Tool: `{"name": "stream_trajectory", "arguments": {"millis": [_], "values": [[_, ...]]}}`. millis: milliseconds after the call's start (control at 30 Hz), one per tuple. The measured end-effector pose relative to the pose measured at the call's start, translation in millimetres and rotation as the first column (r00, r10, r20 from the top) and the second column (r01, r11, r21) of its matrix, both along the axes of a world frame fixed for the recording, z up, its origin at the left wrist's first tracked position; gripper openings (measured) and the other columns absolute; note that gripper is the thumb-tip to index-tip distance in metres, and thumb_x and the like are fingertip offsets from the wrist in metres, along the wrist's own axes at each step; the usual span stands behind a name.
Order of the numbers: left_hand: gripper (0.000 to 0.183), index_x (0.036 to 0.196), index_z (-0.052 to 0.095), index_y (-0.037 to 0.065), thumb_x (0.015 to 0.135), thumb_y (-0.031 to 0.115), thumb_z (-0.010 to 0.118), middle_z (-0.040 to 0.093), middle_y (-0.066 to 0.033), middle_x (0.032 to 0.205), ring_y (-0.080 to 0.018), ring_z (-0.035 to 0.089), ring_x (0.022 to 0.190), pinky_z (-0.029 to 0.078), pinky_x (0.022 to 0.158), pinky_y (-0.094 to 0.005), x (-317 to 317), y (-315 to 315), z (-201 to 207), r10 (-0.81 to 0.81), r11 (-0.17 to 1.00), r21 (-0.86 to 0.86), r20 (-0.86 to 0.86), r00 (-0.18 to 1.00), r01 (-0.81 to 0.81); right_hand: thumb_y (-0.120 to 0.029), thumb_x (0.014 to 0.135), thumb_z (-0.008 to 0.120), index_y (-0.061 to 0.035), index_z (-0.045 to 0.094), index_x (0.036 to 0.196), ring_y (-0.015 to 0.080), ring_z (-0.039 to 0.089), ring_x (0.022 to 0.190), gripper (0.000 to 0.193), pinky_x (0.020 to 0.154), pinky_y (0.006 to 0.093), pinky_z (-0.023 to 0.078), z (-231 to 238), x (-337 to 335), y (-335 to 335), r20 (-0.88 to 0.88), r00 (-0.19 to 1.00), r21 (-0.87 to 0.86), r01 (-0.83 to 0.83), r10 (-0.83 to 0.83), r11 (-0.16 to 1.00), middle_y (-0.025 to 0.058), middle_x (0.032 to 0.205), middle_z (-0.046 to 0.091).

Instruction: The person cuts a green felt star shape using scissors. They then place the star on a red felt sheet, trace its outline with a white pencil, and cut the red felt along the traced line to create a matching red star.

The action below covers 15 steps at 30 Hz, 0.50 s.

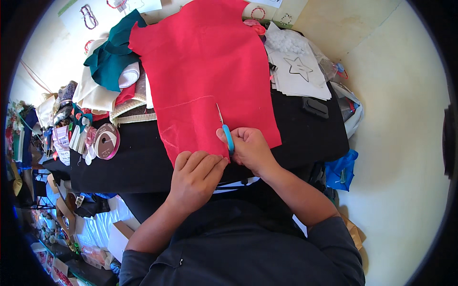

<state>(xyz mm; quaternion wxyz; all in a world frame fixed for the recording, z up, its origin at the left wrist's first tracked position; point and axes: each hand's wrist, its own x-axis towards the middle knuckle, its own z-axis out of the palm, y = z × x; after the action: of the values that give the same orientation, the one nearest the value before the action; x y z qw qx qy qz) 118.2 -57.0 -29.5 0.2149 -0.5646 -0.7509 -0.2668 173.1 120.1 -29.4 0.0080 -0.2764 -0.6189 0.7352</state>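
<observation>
A large red felt sheet lies across the black-covered table, its near edge by my hands. Pale chalk-like lines run over its lower left part. My right hand is closed round the blue handles of a pair of scissors, the thin blades pointing away from me over the felt. At the near edge, my left hand has its fingers bent and pressed together on the felt, just left of the scissors. The lower blade is hidden by the cloth or lies against the other one; I cannot tell which.
Dark green felt and white cloth pile up at the left. A ribbon spool stands at the table's left edge. On the right are paper sheets with a star drawing, white stuffing and a black case. A wall rises further right.
</observation>
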Motion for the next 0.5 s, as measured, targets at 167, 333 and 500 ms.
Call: {"name": "stream_trajectory", "arguments": {"millis": [167,333,500], "values": [[0.017,0.093,0.074,0.013,0.075,0.012,0.074,0.068,0.0029,0.096,-0.0161,0.062,0.089,0.042,0.080,-0.0351,1.2,-1.3,1.3,-0.004,1.000,0.009,0.016,1.000,0.004,-0.046,0.089,0.078,-0.0092,0.058,0.072,0.0048,0.043,0.044,0.046,0.041,0.0225,0.030,9.7,-3.5,-1.8,0.009,0.999,-0.036,0.031,-0.031,0.999,-0.0030,0.056,0.049],[0.017,0.092,0.073,0.012,0.075,0.011,0.074,0.068,0.0030,0.095,-0.0160,0.062,0.088,0.042,0.080,-0.0351,2.1,-1.0,2.9,0.000,1.000,0.014,0.023,1.000,0.000,-0.043,0.091,0.077,-0.0110,0.055,0.072,0.0041,0.039,0.044,0.043,0.042,0.0222,0.028,6.3,-9.0,2.2,0.025,0.999,-0.051,0.026,-0.024,0.998,-0.0043,0.056,0.047],[0.018,0.092,0.073,0.012,0.074,0.011,0.075,0.068,0.0030,0.094,-0.0162,0.062,0.088,0.042,0.080,-0.0351,0.7,-1.4,1.2,-0.005,1.000,0.017,0.031,1.000,0.004,-0.042,0.091,0.077,-0.0111,0.055,0.073,0.0041,0.039,0.044,0.043,0.043,0.0222,0.028,10.7,-9.6,-1.6,-0.005,0.999,-0.015,0.033,-0.034,0.999,-0.0049,0.057,0.047]]}}
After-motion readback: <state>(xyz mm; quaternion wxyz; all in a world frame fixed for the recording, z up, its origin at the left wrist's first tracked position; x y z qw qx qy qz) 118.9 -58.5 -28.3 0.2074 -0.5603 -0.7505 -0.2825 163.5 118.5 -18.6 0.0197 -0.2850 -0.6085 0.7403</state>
